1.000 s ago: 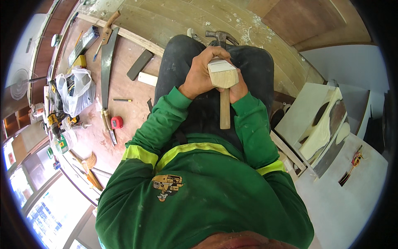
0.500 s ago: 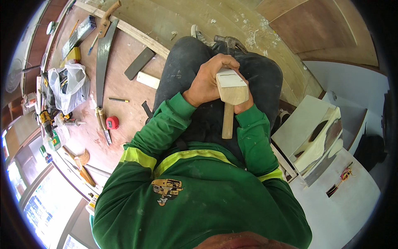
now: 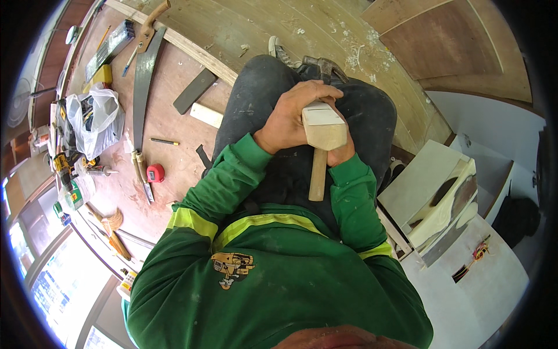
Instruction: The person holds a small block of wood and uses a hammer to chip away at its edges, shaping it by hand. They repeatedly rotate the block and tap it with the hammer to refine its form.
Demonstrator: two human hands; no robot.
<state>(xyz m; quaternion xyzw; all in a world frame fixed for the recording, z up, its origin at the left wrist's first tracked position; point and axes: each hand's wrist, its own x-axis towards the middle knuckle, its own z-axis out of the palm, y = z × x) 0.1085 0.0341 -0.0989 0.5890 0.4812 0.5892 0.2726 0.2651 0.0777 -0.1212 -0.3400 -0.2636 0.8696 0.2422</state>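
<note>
My left hand (image 3: 286, 119) is closed round a pale wooden block (image 3: 325, 136) with angled sides and a white piece (image 3: 324, 116) on its top, held over my lap. My right hand (image 3: 340, 150) is behind and right of the block, its fingers mostly hidden by it. A claw hammer (image 3: 318, 174) lies beneath the block along my lap, its steel head between my knees and its wooden handle pointing toward my belly. I cannot tell whether my right hand grips the block or the hammer.
On the board (image 3: 174, 174) at my left lie a handsaw (image 3: 145, 87), chisels (image 3: 142, 171), red tape measure (image 3: 155, 172), pencil (image 3: 164, 141), dark bar (image 3: 195, 91), plastic bag (image 3: 96, 122) and drill (image 3: 64, 168). A white cabinet piece (image 3: 421, 180) stands at my right; wood panels (image 3: 442, 46) lie ahead right.
My hands, the block and the hammer have moved slightly down and right in the picture, as has my lap. The block remains in my grip.
</note>
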